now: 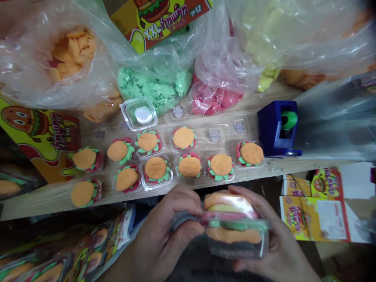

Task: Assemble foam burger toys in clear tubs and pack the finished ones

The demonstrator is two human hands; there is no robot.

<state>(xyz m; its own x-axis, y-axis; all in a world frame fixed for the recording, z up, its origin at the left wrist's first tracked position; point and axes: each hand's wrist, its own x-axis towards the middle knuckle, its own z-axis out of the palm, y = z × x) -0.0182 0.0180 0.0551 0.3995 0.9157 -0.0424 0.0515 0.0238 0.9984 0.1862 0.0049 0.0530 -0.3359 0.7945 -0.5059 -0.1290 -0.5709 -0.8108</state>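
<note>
Both my hands grip a transparent plastic tub [236, 239] packed with a layered toy burger [227, 203] of orange, yellow, pink and green modelling dough. My left hand [166, 235] presses on its left end, its thumb over a grey strip [186, 219]. My right hand [264, 231] wraps the right end, with fingers across the top. Just beyond my hands, a wooden board [49, 203] carries several small tubs of dough burgers [155, 170]. Several empty tub trays [214, 135] lie behind them, and a lone transparent lid [138, 113] rests near the bags.
Plastic bags of orange [70, 55], green [154, 86], red [216, 100] and yellow dough [264, 51] lie along the board's back. A blue tape dispenser [277, 127] stands at its right. Printed burger boxes [314, 207] sit lower right; packaged burger sets [55, 258] lie lower left.
</note>
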